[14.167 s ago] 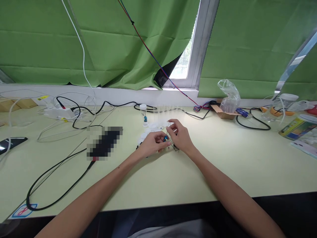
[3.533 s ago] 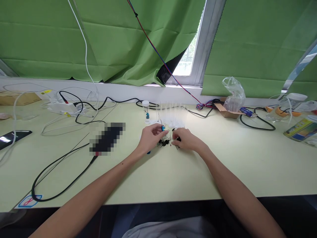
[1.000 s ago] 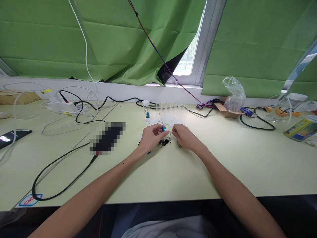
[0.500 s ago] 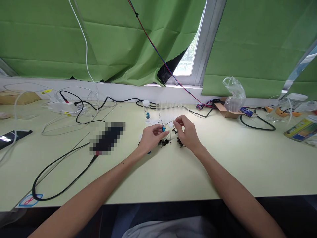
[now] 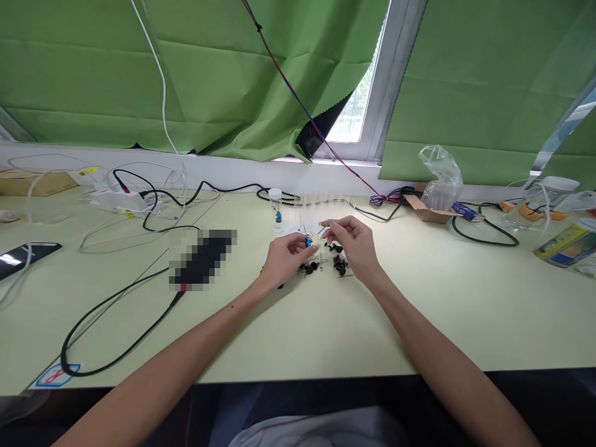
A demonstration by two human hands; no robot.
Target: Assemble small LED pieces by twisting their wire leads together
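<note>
My left hand [image 5: 289, 254] pinches a small blue part [image 5: 308, 241] with a thin metal rod [image 5: 305, 225] sticking up from it. Opposite it, my right hand [image 5: 351, 241] has its fingertips closed on a short thin metal rod [image 5: 323, 229], just apart from the blue part. Small black round pieces [image 5: 309, 268] lie on the table under and between my hands. More black pieces [image 5: 340, 264] are scattered beneath my right hand. Behind them stands a clear capped vial [image 5: 275, 205] with blue parts in it. My left fingers partly cover the blue part.
Clear upright containers [image 5: 321, 203] stand behind my hands. On the left are a dark pixelated device [image 5: 202, 257], a looped black cable [image 5: 65, 347] and a phone [image 5: 28, 257]. A cardboard box [image 5: 426, 208] with a plastic bag [image 5: 440, 177] and a jar [image 5: 568, 243] are at right.
My right hand has turned, its fingertips rising slightly and shifting left, and the rod in it has changed angle. More black pieces show beneath it. My left hand has stayed in place.
</note>
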